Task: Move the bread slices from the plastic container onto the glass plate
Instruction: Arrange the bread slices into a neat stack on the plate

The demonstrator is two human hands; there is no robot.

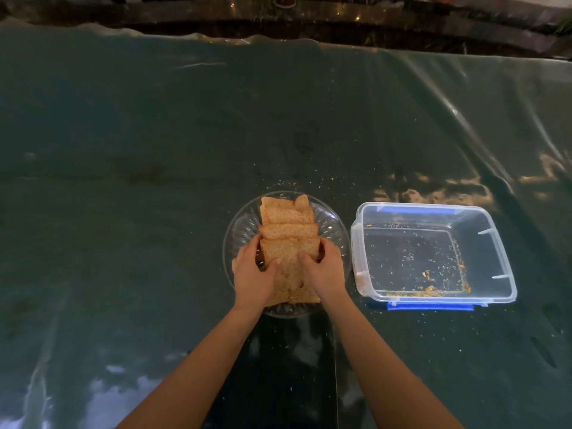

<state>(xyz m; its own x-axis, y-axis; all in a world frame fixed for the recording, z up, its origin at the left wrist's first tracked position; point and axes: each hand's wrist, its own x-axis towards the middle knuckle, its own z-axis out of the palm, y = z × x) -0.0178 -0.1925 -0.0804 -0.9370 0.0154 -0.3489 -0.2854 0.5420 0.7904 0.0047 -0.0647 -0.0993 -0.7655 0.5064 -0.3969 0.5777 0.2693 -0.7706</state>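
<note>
The glass plate (247,224) sat on the dark, plastic-covered worktop (154,150), slightly below the middle of the view. On it lay the bread slices (288,230), brown and overlapping in a row that ran from the plate's twelve o'clock edge down to its six o'clock edge. The nearest slices were held between both hands. The left hand (252,274) gripped the nine o'clock side of those slices, fingers curled round the edge and thumb pressed on the top face. The right hand (325,269) gripped the three o'clock side in the same way, thumb on top and fingers wrapped at the crust. Both forearms were bare and reached in from six o'clock.

The plastic container (483,218) stood at three o'clock of the plate, just beside it. It was clear, with blue clips at its twelve and six o'clock sides, and held only crumbs (430,292), mostly along its six o'clock wall. More crumbs were scattered on the worktop around the plate's twelve o'clock rim.
</note>
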